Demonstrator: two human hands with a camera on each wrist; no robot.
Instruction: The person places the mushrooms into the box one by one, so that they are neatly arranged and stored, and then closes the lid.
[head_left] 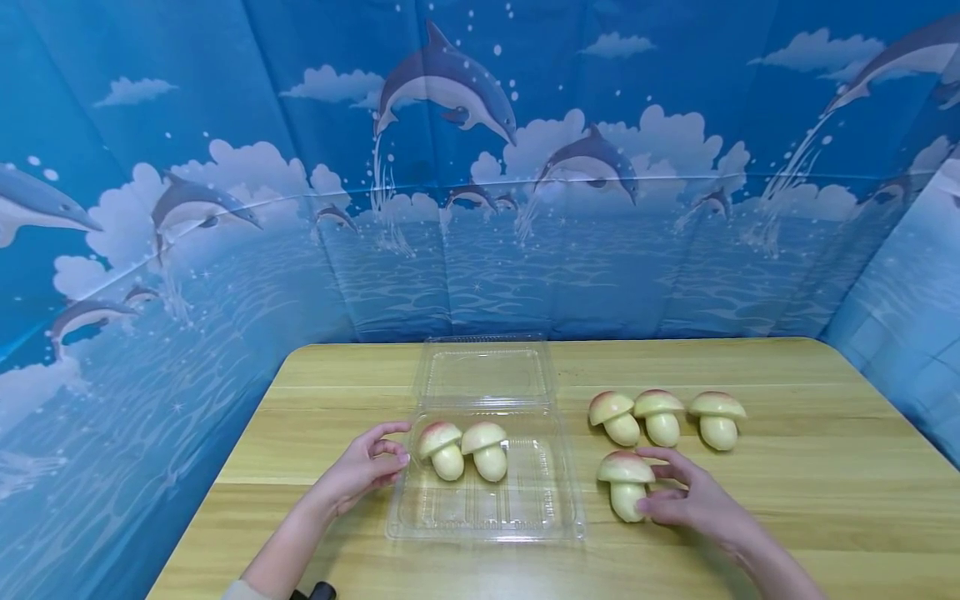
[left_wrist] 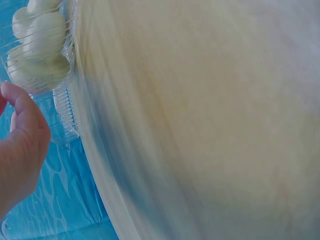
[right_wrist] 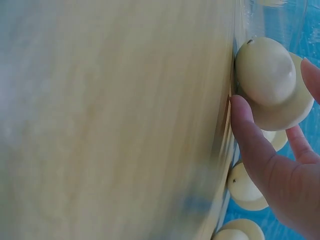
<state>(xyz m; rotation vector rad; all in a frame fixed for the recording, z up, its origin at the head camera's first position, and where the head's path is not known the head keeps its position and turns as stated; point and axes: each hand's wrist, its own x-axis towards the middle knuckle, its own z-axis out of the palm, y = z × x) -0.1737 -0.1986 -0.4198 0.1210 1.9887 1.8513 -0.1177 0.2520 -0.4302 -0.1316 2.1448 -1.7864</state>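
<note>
A clear plastic clamshell box (head_left: 525, 508) lies with its lid folded back, two toy mushrooms (head_left: 490, 462) side by side in its upper left part. Beside the box's left edge is my left hand (head_left: 366, 471), fingers loosely bent with nothing between them; whether it touches the rim is hard to tell. To the right of the box, another pale mushroom with a reddish cap (head_left: 625, 468) lies on the table. My right hand (head_left: 693, 500) is at its right side, thumb near the stem (right_wrist: 265, 70) and index finger by the cap. The fingers stand around it, not visibly closed.
Behind the right hand, three more mushrooms (head_left: 658, 417) lie in a row on the wooden table (head_left: 825, 500). The open lid (head_left: 483, 375) reaches toward the table's back edge. A blue dolphin-print curtain (head_left: 495, 275) hangs behind. A small black object (head_left: 322, 592) shows at the front edge.
</note>
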